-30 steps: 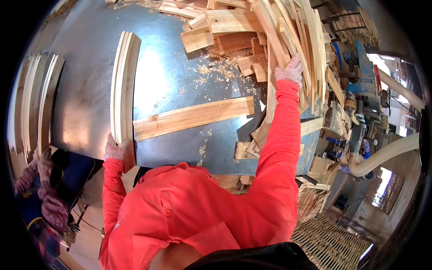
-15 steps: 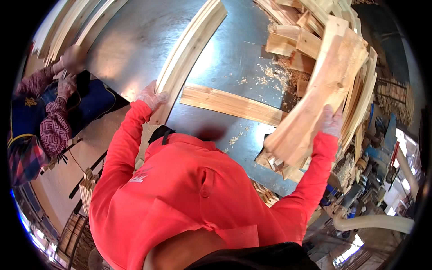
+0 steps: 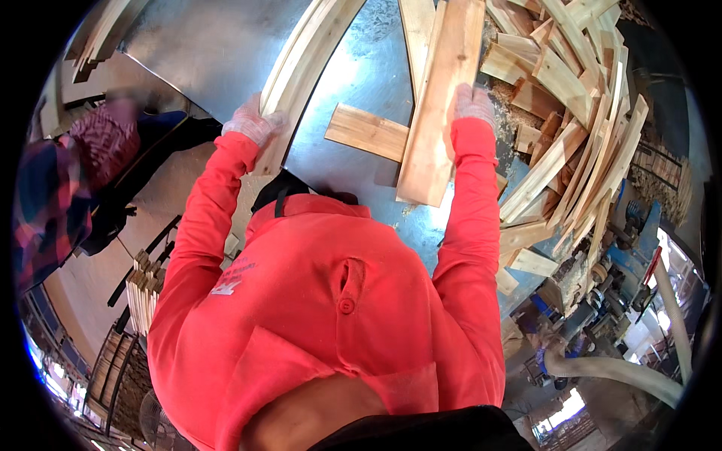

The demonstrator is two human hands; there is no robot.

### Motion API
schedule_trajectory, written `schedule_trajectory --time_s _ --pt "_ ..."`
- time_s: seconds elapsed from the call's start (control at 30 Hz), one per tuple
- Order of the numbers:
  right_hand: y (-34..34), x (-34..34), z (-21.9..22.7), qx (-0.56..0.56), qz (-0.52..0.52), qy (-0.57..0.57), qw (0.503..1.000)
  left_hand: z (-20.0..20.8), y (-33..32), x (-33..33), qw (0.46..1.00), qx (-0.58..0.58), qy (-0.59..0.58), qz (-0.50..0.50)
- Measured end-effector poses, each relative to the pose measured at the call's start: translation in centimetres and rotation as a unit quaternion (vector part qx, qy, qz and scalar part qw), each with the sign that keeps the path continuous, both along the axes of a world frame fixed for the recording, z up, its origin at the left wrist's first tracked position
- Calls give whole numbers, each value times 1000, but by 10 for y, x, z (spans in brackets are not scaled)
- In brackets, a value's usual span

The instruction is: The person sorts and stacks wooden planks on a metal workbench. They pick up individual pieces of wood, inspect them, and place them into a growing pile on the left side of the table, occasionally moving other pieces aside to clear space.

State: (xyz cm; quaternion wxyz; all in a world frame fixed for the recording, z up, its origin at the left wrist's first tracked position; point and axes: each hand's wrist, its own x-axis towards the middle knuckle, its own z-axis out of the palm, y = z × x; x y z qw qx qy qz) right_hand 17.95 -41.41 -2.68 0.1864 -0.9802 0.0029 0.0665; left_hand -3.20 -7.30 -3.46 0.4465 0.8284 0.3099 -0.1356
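My left hand (image 3: pixel 256 126), in a thin pale glove, grips the near end of a stack of long wooden boards (image 3: pixel 310 56) with its fingers over the edge. My right hand (image 3: pixel 472 107), gloved likewise, holds the right edge of a wide wooden plank (image 3: pixel 442 113). Beside that plank, further pale boards (image 3: pixel 418 37) lie at a slant. A short flat board (image 3: pixel 366 132) rests crosswise between the two groups, its right end meeting the plank or passing beneath it; I cannot tell which.
All this lies on a shiny metal tabletop (image 3: pixel 195 49). A heap of loose wood pieces (image 3: pixel 575 139) with shavings covers the right side. Machinery with a pale hose (image 3: pixel 602 368) stands beyond it. At the left is another person (image 3: pixel 56 195), near more stacked boards (image 3: pixel 105 34).
My right hand has brought the wide plank leftward from the heap, onto the table beside the short board. My left hand keeps its hold on the stack. The other person has shifted.
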Motion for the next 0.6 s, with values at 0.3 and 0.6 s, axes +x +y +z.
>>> schedule_trajectory --time_s 0.3,0.6 --pt "158 -81 -55 173 152 161 960 -2 -59 22 985 131 78 -83" --pt "30 -65 -28 -171 -19 76 982 -16 -43 16 993 80 78 -45"
